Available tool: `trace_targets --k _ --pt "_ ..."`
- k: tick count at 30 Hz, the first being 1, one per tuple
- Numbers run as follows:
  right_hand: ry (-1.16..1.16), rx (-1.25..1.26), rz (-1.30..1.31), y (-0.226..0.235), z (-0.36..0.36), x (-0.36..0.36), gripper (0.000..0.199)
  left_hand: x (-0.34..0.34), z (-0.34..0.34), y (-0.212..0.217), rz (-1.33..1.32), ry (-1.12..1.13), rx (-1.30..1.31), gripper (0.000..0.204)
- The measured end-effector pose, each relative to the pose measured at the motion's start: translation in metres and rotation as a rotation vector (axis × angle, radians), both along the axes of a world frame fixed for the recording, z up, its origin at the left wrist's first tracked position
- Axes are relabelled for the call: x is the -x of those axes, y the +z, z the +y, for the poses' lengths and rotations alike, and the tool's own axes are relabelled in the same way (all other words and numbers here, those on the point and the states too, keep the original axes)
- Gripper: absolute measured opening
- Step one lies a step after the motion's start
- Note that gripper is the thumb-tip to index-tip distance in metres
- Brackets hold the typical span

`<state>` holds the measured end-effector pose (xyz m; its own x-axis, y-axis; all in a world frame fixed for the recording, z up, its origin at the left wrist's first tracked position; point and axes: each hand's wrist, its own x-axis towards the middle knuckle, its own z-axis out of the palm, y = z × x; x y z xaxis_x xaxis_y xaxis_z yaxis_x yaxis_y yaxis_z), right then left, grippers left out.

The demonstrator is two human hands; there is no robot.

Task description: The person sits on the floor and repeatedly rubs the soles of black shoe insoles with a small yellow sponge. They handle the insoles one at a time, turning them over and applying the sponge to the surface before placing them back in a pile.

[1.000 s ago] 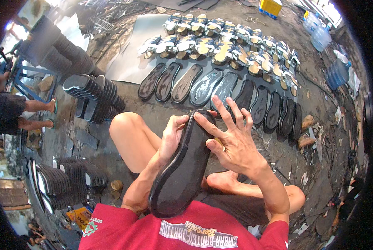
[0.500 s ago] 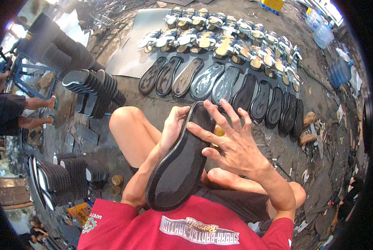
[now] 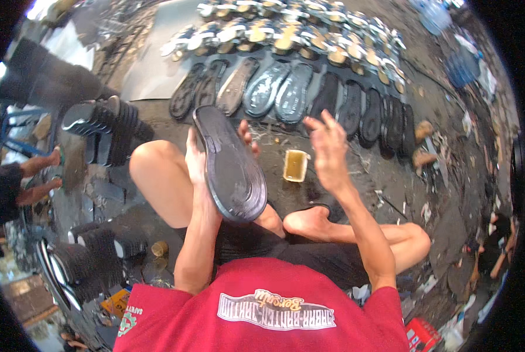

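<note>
My left hand [image 3: 196,165] grips a black shoe sole [image 3: 233,164] from beneath, thumb along its left edge and fingertips showing past its right edge. The sole is tilted, toe end away from me, and its upper face looks wet and glossy toward the heel. My right hand [image 3: 328,151] hovers apart from the sole, to its right, slightly blurred, with fingers raised and nothing visible in them. On the ground between the hands stands a small pale tub [image 3: 293,179] of amber-brown liquid. Beyond it lies a row of soles, some dark, some shiny wet [image 3: 294,94], one brownish [image 3: 238,87].
Rows of sandals with white wrapping [image 3: 286,38] cover a grey sheet [image 3: 148,70] at the back. Stacked soles stand at the left [image 3: 107,126] and near left [image 3: 92,258]. Blue water jugs [image 3: 463,67] sit at the far right. Another person's legs [image 3: 39,170] show at the left.
My right hand has come off the sole and moved away from it. The left hand has shifted the sole left and turned it, uncovering the tub. The view has shifted too.
</note>
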<state>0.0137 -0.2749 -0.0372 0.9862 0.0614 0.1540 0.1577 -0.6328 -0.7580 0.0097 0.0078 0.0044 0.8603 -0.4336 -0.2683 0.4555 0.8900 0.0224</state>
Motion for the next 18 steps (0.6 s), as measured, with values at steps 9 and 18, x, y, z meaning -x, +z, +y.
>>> trace_targets --k 9,18 --pt "0.215 0.730 -0.099 -0.138 0.008 0.041 0.053 0.029 -0.013 -0.020 0.104 0.131 -0.269 0.069" --pt "0.084 0.293 0.222 -0.097 -0.011 0.055 0.062 0.031 -0.026 -0.008 0.019 0.231 -0.091 0.068"
